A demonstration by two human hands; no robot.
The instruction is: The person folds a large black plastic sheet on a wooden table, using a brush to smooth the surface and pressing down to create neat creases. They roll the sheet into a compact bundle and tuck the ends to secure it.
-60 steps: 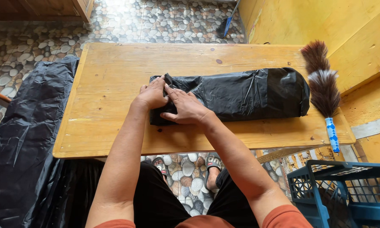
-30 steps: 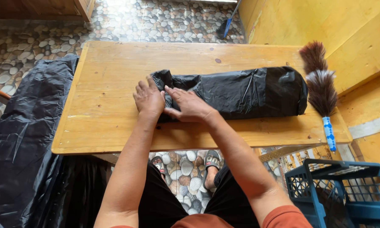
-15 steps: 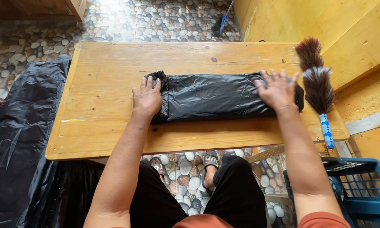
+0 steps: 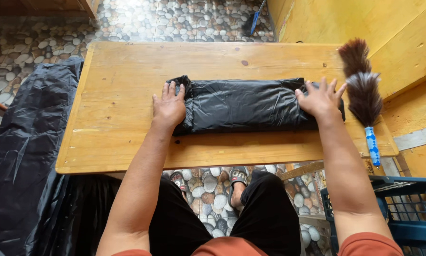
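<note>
left hand [image 4: 169,107]: flat, fingers spread, pressing left end of folded black plastic bag [image 4: 243,105] | right hand [image 4: 321,100]: splayed, pressing right end | bag lies on tabletop [image 4: 118,85]

A wooden counter [image 4: 118,71] fills the middle of the frame. A folded black bag [image 4: 243,105] lies across its centre, and a feather duster [image 4: 362,95] lies along its right edge, handle overhanging the near corner.

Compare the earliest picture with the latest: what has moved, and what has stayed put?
The right hand slid from the left end of the folded black plastic bundle to its right end, flattening it. The left hand stayed at the left end. The feather duster and wooden table are unchanged.
</note>
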